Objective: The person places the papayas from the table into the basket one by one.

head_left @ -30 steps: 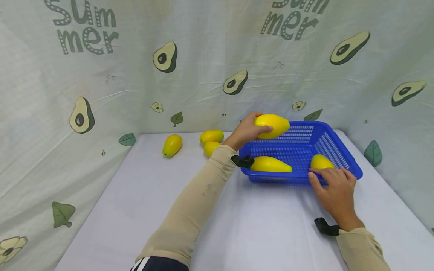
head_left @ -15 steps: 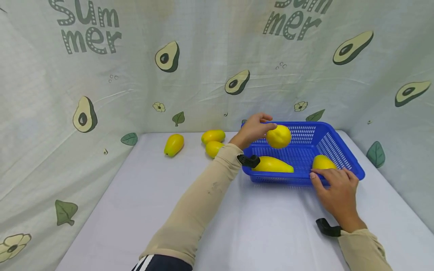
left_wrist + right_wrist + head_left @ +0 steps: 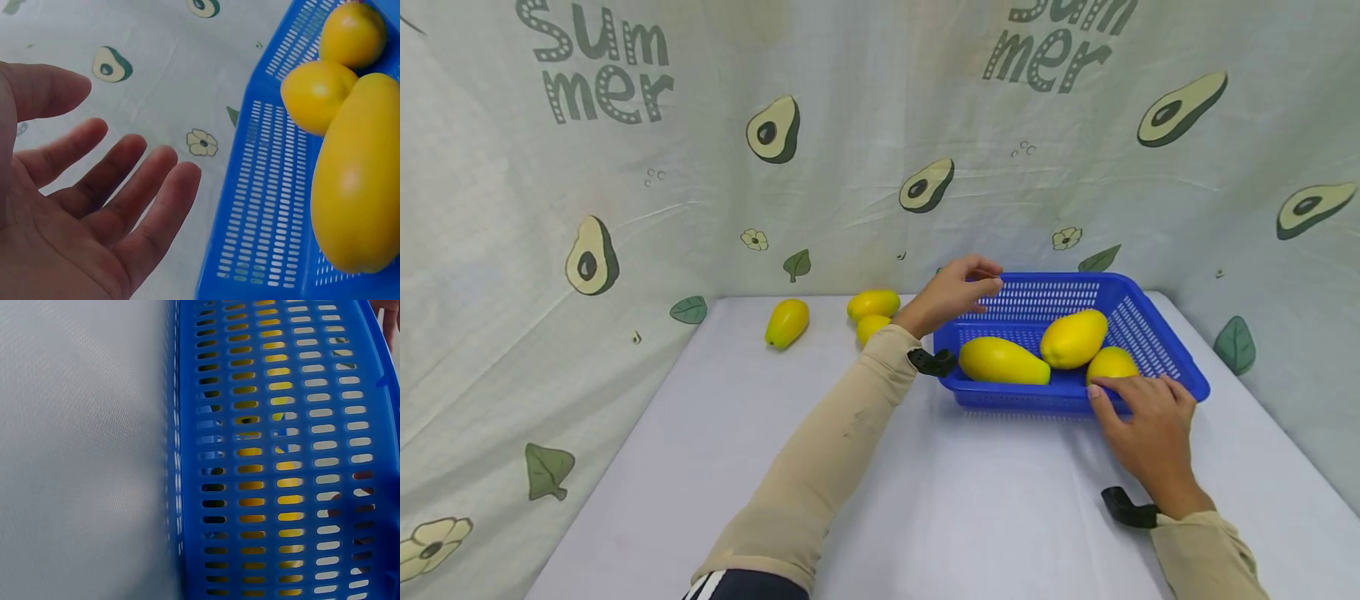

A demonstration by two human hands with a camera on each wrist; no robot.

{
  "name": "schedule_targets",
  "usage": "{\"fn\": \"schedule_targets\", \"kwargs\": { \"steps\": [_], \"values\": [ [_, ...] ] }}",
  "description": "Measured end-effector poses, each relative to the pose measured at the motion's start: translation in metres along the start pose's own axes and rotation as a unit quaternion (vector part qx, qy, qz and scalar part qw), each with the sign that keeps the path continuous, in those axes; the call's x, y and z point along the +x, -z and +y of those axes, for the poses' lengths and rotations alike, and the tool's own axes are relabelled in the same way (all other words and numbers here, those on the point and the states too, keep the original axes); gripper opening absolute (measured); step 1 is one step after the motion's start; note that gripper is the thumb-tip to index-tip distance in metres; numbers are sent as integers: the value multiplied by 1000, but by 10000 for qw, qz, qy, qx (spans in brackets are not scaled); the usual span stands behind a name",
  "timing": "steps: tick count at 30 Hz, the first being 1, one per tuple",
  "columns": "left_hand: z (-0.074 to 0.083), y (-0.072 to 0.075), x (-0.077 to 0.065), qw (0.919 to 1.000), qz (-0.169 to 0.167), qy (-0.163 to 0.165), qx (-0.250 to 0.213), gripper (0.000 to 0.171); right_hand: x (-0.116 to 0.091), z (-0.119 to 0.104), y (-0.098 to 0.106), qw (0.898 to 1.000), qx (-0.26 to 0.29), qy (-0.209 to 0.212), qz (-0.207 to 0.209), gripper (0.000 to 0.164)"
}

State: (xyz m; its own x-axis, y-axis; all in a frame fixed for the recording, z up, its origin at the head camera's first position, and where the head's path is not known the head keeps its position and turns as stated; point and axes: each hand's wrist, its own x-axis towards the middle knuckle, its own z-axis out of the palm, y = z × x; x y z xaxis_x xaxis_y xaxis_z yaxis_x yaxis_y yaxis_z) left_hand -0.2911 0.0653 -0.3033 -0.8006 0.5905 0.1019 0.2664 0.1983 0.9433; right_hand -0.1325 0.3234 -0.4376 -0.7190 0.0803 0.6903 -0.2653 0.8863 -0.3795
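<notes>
My left hand [image 3: 951, 292] hovers by the back left corner of a blue plastic basket [image 3: 1022, 398], its fingers loosely spread and nothing between them. Inside the basket lie three yellow papayas: one at the front left [image 3: 1003, 362], another in the middle [image 3: 1075, 338], and a third papaya [image 3: 1112, 365] near the front right. In the left wrist view, one large papaya [image 3: 359, 181] lies closest to that hand, beyond the basket wall. My right hand [image 3: 1150, 425] grips the basket's front rim at the right, fingers hooked over it; fingertips show darkly through the slots in the right wrist view.
Left of the basket, at the back of the white-covered table [image 3: 700, 467], are more papayas: one alone [image 3: 787, 323], and two close together, a rear papaya [image 3: 874, 305] and a front one [image 3: 871, 327] partly behind the left wrist. A printed curtain [image 3: 842, 225] hangs behind.
The papaya my left hand held over the basket was lowered and let go; it now lies in the basket's middle. The left hand has drawn back slightly left. The right hand keeps its place.
</notes>
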Motion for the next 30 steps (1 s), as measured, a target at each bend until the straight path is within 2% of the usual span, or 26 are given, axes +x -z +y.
{"fn": "schedule_targets", "kwargs": {
  "steps": [9, 17, 30],
  "values": [
    [-11, 12, -9, 9999, -100, -34, -99, 32, 1, -1, -1, 9999, -63, -78, 4, 26],
    [-20, 20, -20, 10000, 66, 19, -21, 30, -1, 0, -2, 9999, -105, -65, -6, 27],
    [-35, 36, -27, 10000, 73, -16, 12, 29, 0, -1, -2, 10000, -44, -39, 13, 27]
  ]
}}
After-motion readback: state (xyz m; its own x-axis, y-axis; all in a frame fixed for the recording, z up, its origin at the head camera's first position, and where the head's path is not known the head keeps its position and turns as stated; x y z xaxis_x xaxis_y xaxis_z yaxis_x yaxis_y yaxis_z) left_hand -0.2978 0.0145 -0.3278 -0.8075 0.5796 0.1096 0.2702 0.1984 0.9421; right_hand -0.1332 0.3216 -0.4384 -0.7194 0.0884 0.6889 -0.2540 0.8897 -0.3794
